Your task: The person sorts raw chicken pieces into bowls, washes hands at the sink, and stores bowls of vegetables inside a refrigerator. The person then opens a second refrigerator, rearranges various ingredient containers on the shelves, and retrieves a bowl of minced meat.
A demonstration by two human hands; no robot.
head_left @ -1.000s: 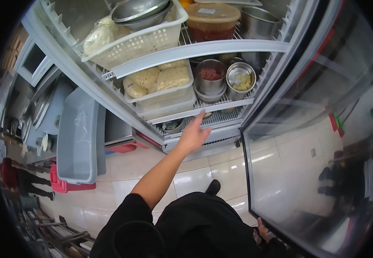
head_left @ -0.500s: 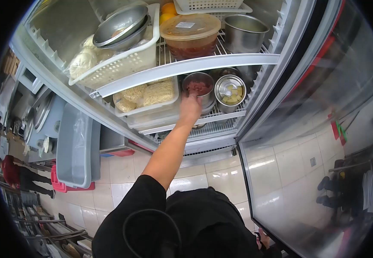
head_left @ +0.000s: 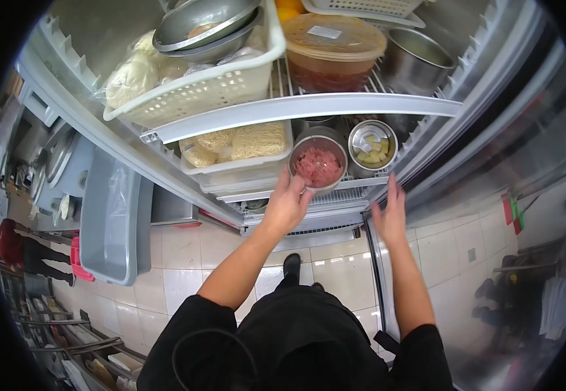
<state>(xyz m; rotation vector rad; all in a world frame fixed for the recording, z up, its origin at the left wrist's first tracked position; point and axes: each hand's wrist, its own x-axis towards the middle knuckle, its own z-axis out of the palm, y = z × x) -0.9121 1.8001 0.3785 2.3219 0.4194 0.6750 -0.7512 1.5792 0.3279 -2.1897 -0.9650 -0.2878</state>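
While the fridge [head_left: 100, 130] stands open, one steel bowl [head_left: 325, 138] is grasped

Glass door [head_left: 452, 221] is swung out to the right. On the upper shelf, perforated basket [head_left: 231, 88], lidded tub [head_left: 333, 55] and metal pot [head_left: 416, 62] are left untouched. One level down, noodle tray [head_left: 244, 164] is seen on the left, small container [head_left: 361, 171] with yellow pieces on the right. Steel bowl is held between them at the shelf's front edge, tipped toward the camera; whether its base is off the shelf cannot be told.

Left hand [head_left: 286, 205]: set at the bowl's near left side, fingers curled in and apparently closed on it; firmness can't be judged. Right hand [head_left: 390, 215]: raised just below the container, fingers loosely spread, nothing held; contact with the shelf edge can't be confirmed.

Minced meat [head_left: 320, 167] is contained in the bowl, no spill seen.

Status, judged: door opened, bowl gripped. Outstanding: bowl not yet brought clear of the shelf front.
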